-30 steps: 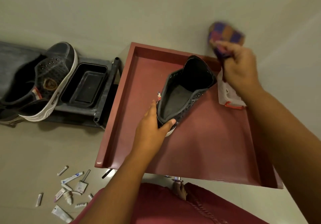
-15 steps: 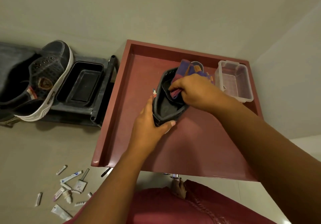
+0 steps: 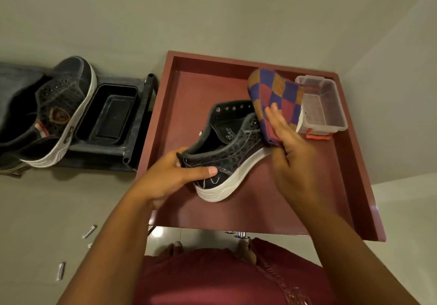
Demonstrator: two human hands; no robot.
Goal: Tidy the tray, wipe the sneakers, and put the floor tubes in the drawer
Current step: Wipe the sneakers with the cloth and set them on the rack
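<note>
A black sneaker with a white sole is tilted on its side over the dark red tray. My left hand grips its heel, thumb across the outer side. My right hand holds a checked blue, orange and red cloth against the toe end of the shoe. A second black sneaker lies on a black rack at the left. Small white tubes lie on the floor at the lower left, partly hidden by my left arm.
A clear plastic box with a red clip stands in the tray's far right corner. A black rectangular tub sits on the rack beside the second sneaker. A wall rises behind the tray. My feet show below the tray's front edge.
The cloth has come out of the shoe's opening and now lies on the toe end. The sneaker has been turned onto its side, showing its white sole.
</note>
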